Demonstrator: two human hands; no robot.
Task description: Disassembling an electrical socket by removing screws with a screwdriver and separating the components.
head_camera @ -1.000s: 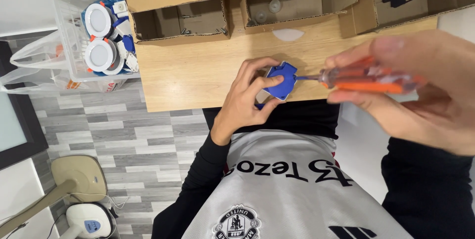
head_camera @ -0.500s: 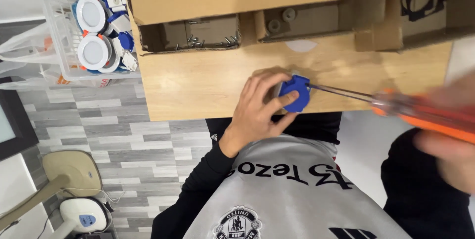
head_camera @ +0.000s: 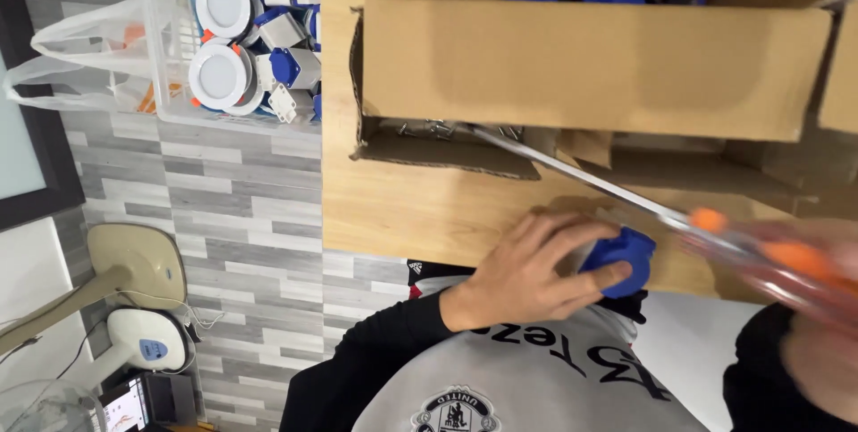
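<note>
The left hand (head_camera: pixel 523 276) pins a small blue plastic housing (head_camera: pixel 621 258) against the table (head_camera: pixel 402 209) edge, its grip clenched over it to steady it. The right hand (head_camera: pixel 818 325), blurred, grasps an orange-handled screwdriver (head_camera: pixel 715 226) whose long shaft reaches into the shallow cardboard tray (head_camera: pixel 447 150) of screws.

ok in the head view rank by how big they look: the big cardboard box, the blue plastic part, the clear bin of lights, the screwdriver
1. big cardboard box
2. clear bin of lights
3. screwdriver, long and thin; its blurred handle sits near the camera, so its place is unsure
4. blue plastic part, partly covered by the left hand
</note>
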